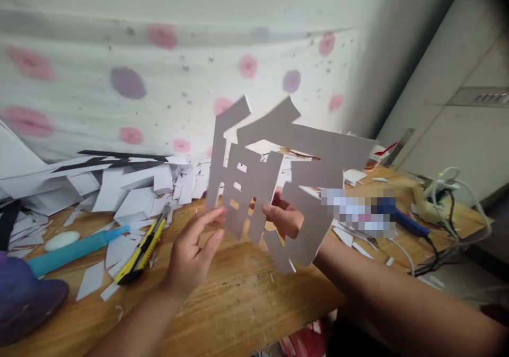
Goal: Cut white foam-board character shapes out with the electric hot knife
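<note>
A large grey-white card cutout (278, 176) shaped like a Chinese character is held upright above the wooden table (238, 298). My left hand (193, 253) touches its lower left edge with fingertips, palm open toward it. My right hand (284, 216) is behind the cutout, fingers pinching its middle part; the card hides much of that hand.
A yellow-black utility knife (141, 251) lies left of my hands, beside a teal roller (73, 251) and a white oval object (61, 240). Heaps of white card scraps (131, 192) line the wall. Cables and a power strip (433, 203) sit at the right edge. A purple cap (24, 298) lies at far left.
</note>
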{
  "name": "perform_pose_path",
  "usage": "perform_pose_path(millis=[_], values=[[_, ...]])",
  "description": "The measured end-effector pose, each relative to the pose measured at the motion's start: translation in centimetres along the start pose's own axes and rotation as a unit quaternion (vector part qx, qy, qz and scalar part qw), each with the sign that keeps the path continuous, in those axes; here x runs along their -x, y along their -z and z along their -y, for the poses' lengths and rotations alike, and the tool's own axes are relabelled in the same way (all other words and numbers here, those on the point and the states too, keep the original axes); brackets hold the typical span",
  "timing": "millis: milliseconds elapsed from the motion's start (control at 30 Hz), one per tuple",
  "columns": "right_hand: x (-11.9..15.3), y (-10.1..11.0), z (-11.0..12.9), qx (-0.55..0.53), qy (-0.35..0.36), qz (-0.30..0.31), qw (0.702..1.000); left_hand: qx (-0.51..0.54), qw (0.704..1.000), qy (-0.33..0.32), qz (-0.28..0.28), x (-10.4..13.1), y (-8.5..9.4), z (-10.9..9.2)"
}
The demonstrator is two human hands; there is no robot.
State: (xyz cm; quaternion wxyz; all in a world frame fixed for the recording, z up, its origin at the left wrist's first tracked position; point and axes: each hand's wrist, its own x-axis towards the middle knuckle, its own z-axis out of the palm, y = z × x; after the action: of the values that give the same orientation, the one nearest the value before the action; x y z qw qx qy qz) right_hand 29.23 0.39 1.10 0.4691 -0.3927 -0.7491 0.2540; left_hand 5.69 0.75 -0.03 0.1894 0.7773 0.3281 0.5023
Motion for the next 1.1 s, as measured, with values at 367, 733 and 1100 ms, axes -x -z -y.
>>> perform_pose_path(millis=[367,733,1100], values=[[1.5,1.1,1.2,-0.488,-0.162,0.013,0.857,-0.251,0.904,-0.335,-0.083,1.1,1.3,-3.9],[2.0,0.5,0.9,-0.534,-0.169,0.01,0.829,-0.311,0.922,-0.227,-0.047,1.6,-0.5,-3.1],[2.8,-1.2,1.0,-0.55,-0.177,0.034,0.815,-0.336,0.919,-0.206,-0.012,1.2,-0.6,-4.3]])
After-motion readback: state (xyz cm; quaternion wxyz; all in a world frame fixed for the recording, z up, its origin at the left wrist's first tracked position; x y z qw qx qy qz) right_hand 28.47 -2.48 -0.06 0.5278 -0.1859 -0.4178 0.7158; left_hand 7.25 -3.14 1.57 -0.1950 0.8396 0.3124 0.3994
